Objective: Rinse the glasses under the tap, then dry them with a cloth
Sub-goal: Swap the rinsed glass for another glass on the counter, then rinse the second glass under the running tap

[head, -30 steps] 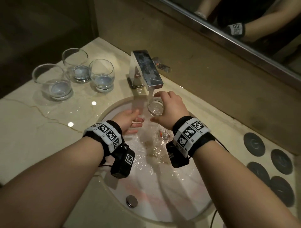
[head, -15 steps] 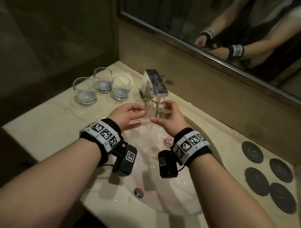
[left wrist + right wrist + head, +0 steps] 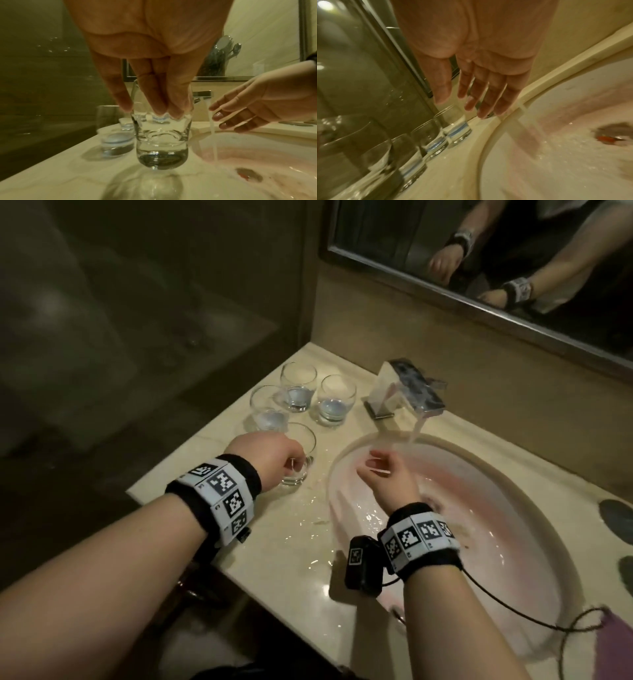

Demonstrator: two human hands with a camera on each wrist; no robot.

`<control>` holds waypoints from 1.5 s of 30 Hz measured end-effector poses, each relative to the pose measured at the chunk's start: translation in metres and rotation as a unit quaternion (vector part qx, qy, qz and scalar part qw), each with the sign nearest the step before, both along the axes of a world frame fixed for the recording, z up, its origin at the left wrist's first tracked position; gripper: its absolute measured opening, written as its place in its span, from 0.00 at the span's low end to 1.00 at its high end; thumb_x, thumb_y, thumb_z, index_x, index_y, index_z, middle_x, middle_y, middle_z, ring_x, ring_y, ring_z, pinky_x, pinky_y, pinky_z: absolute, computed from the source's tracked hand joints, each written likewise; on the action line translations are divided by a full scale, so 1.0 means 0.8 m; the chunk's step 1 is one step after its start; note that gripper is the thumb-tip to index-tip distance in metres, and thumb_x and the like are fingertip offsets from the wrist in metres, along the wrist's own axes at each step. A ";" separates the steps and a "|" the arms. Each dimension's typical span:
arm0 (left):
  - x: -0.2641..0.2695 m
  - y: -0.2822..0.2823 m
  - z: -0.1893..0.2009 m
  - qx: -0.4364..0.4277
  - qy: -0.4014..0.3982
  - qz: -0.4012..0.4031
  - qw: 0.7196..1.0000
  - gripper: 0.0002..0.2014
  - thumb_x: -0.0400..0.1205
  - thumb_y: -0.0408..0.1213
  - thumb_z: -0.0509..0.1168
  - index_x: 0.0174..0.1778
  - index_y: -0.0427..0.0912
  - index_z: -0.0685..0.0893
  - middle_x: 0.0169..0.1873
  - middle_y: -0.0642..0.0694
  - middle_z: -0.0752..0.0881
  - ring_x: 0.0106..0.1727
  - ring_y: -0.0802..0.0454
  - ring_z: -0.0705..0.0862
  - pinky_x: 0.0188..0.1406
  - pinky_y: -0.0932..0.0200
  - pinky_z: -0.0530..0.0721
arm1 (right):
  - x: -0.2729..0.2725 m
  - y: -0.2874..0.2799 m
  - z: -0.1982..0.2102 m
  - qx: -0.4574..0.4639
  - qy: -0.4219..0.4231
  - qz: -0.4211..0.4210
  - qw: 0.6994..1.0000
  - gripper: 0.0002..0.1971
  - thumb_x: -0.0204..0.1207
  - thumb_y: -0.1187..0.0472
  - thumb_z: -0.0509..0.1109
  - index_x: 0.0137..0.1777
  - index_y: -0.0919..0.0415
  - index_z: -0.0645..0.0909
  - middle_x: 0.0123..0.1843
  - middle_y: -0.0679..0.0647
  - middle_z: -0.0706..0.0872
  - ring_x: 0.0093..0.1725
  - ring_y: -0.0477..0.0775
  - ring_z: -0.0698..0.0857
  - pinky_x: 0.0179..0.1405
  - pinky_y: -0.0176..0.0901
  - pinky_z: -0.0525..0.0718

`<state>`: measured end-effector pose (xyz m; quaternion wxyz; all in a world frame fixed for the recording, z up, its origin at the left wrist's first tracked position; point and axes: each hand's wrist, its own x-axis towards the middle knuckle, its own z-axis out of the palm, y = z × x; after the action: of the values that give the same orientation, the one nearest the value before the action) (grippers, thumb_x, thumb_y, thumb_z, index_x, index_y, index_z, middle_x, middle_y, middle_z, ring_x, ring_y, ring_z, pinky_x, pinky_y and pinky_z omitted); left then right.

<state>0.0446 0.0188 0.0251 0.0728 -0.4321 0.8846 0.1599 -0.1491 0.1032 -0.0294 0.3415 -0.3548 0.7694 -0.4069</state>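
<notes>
My left hand (image 3: pixel 291 463) pinches the rim of a clear glass (image 3: pixel 303 455), thumb outside and fingers (image 3: pixel 154 102) inside, low over the marble counter (image 3: pixel 274 542) left of the sink. Whether this glass (image 3: pixel 161 142) touches the counter I cannot tell. Three more glasses (image 3: pixel 298 386) (image 3: pixel 335 400) (image 3: pixel 269 410) with a little water stand behind it. My right hand (image 3: pixel 373 463) hovers over the basin (image 3: pixel 507 508), fingers (image 3: pixel 479 94) straight, wet and holding nothing. The chrome tap (image 3: pixel 407 392) runs a stream of water (image 3: pixel 416 429) just past those fingers. A purple cloth (image 3: pixel 616 645) shows at the lower right.
Water is splashed on the counter between the glass and the basin rim. Dark round coasters (image 3: pixel 616 518) lie right of the sink. A mirror (image 3: pixel 479 251) hangs on the wall behind the tap. The counter's left edge drops off close to the glasses.
The glass held under the tap by both hands has gone left to the counter in my left hand. My right hand let go and stays over the basin.
</notes>
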 end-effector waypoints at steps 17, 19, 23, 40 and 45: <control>0.096 -0.087 -0.043 -0.035 -0.021 0.035 0.999 0.17 0.82 0.32 0.56 0.61 0.57 0.80 0.50 0.53 0.84 0.51 0.50 0.81 0.45 0.56 0.75 | 0.121 -0.153 0.010 0.059 0.015 0.051 0.997 0.47 0.68 0.58 0.80 0.82 0.55 0.54 0.78 0.54 0.69 0.75 0.54 0.71 0.70 0.47 0.72; 0.097 -0.091 -0.045 -0.046 -0.018 0.034 0.998 0.17 0.83 0.34 0.56 0.62 0.58 0.79 0.48 0.55 0.85 0.53 0.51 0.81 0.51 0.55 0.73 | 0.128 -0.169 0.008 0.070 0.013 0.072 0.995 0.51 0.66 0.59 0.81 0.82 0.54 0.50 0.81 0.54 0.66 0.77 0.55 0.68 0.74 0.49 0.70; 0.100 -0.094 -0.047 -0.054 -0.008 0.028 0.998 0.15 0.83 0.36 0.58 0.62 0.59 0.79 0.45 0.57 0.85 0.54 0.52 0.80 0.58 0.54 0.71 | 0.136 -0.189 0.001 0.075 0.022 0.082 0.994 0.53 0.65 0.61 0.82 0.83 0.53 0.49 0.82 0.54 0.63 0.79 0.57 0.66 0.76 0.51 0.67; 0.074 -0.076 -0.006 -0.104 0.049 0.084 0.990 0.28 0.75 0.57 0.68 0.70 0.55 0.73 0.69 0.50 0.76 0.71 0.47 0.72 0.69 0.44 0.65 | 0.076 -0.118 0.039 -0.040 0.017 0.066 0.997 0.44 0.61 0.59 0.84 0.74 0.54 0.63 0.65 0.51 0.75 0.63 0.51 0.78 0.63 0.41 0.76; 0.017 -0.043 0.017 -0.084 0.089 0.087 0.989 0.27 0.77 0.53 0.68 0.71 0.53 0.73 0.73 0.46 0.71 0.74 0.43 0.66 0.72 0.43 0.64 | 0.024 -0.050 0.055 -0.072 0.003 0.028 0.997 0.43 0.57 0.57 0.85 0.69 0.47 0.65 0.68 0.52 0.74 0.67 0.57 0.77 0.70 0.58 0.76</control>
<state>0.0578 -0.0155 0.0391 -0.0566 -0.4959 0.8569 0.1288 -0.1299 0.0632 0.0144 0.3238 -0.4010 0.7291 -0.4503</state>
